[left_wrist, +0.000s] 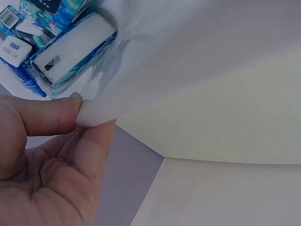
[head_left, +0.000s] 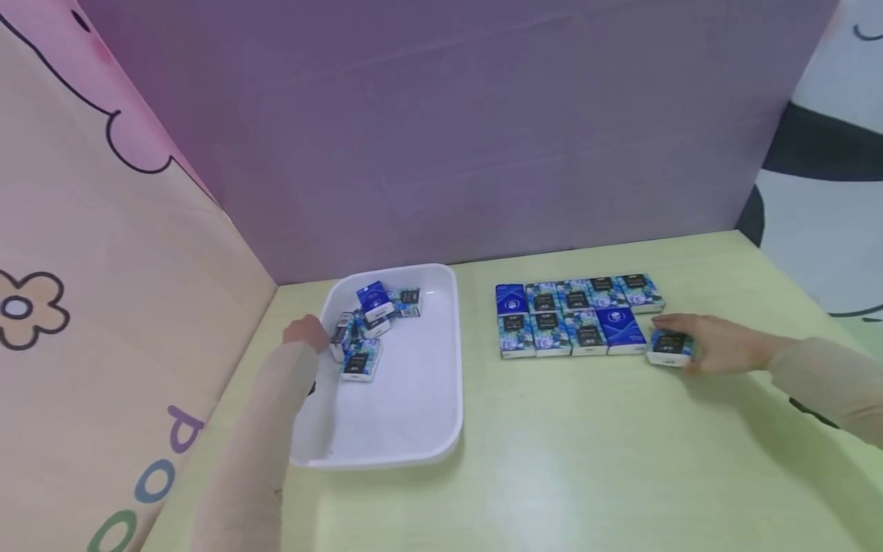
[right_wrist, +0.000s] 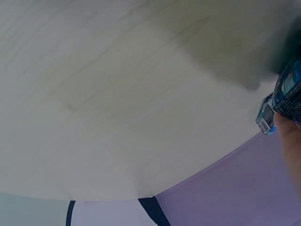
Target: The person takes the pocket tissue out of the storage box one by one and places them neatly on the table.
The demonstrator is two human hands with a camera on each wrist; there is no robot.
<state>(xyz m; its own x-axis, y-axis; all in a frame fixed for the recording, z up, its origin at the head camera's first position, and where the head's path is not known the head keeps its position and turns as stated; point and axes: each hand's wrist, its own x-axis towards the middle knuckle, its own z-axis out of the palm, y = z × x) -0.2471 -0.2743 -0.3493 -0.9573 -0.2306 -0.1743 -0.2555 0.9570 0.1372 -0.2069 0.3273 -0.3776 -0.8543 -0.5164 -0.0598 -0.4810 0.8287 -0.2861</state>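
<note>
The right hand [head_left: 717,349] lay on the green bench [head_left: 586,445] at about 3 o'clock, its fingers curled over a small tissue pack [head_left: 671,346] that sat just beside the right end of the front row. That row belonged to a neat block of packs [head_left: 576,314], two rows deep, with the held pack at the block's 4 o'clock corner. The step in hand looked like setting this pack into line with the rest; it appeared to call next for a short nudge toward 9 o'clock until it touched its neighbour, then a release.

At 9 o'clock the left hand [head_left: 306,333] pinched the rim of the white tray [head_left: 414,429], thumb [left_wrist: 49,113] above and fingers below, as the left wrist view showed. A loose heap of packs [head_left: 369,322] lay in the tray's far left corner, close to that hand.
</note>
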